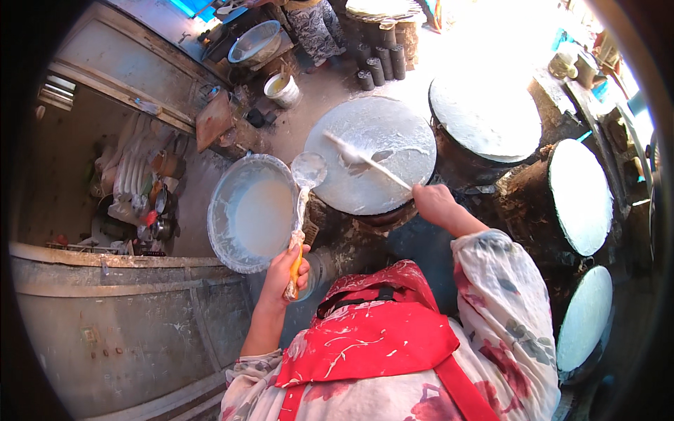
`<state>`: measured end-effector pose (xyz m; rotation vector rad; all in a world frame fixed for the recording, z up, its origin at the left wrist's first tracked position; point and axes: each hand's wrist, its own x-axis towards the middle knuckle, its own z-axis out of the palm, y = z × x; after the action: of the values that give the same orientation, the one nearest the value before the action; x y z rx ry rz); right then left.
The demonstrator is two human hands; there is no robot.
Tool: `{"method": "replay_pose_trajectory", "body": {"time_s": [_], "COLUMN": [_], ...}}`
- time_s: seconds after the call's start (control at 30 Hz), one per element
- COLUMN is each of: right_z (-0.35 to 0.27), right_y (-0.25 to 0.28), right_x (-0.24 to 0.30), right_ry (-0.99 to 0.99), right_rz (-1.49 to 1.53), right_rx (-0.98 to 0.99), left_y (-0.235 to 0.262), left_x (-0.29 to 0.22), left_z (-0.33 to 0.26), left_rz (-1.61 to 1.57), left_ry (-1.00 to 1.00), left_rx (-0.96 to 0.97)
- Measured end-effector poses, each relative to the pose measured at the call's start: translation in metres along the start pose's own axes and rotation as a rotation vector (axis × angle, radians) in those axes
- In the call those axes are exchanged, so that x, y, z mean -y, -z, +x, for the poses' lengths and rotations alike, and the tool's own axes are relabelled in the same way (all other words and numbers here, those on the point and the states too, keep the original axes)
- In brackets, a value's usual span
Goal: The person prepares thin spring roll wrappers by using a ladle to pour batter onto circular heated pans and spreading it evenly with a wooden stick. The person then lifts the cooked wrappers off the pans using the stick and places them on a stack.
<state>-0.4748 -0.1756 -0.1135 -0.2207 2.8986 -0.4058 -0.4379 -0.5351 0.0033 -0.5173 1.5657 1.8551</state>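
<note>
My left hand (pixel 288 272) is closed around the yellow handle of a ladle (pixel 309 170), whose batter-smeared bowl is raised between a basin and a round griddle. Milky white batter (pixel 263 214) lies in the wide basin (pixel 219 235) at the left. In my right hand (pixel 437 207) is the end of a thin wooden batter spreader (pixel 382 170). Its far end is over the griddle (pixel 400 126), which carries a thin white layer of batter with a bare-looking grey patch near the middle. Whether the spreader touches the batter cannot be made out.
More round griddles covered in white stand along the right: one far (pixel 484 119), one at mid-right (pixel 579 196), one nearer (pixel 584 319). A white bucket (pixel 283 95), dark cylinders (pixel 382 67) and a pale blue basin (pixel 254 42) are behind. Another person's patterned trousers (pixel 314 31) show there.
</note>
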Motion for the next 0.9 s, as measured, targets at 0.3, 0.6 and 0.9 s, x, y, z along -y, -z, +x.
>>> {"method": "replay_pose_trajectory", "body": {"time_s": [0.3,0.6,0.9], "right_z": [-0.097,-0.095,-0.101], "right_y": [-0.028,-0.039,-0.085], "right_x": [-0.056,0.041,0.054], "right_ry": [-0.358,-0.382,-0.663], "right_rz": [0.036,0.403,1.546], "right_rx": [-0.159,-0.157,-0.036], "left_y": [0.009,0.009,0.025], "left_x": [0.012,0.007,0.006], "left_z": [-0.007,0.004,0.005], "left_rz": [0.094,0.15,0.183], "left_ry": [-0.033,-0.061,-0.092], "left_rx": [0.003,0.017,0.059]}}
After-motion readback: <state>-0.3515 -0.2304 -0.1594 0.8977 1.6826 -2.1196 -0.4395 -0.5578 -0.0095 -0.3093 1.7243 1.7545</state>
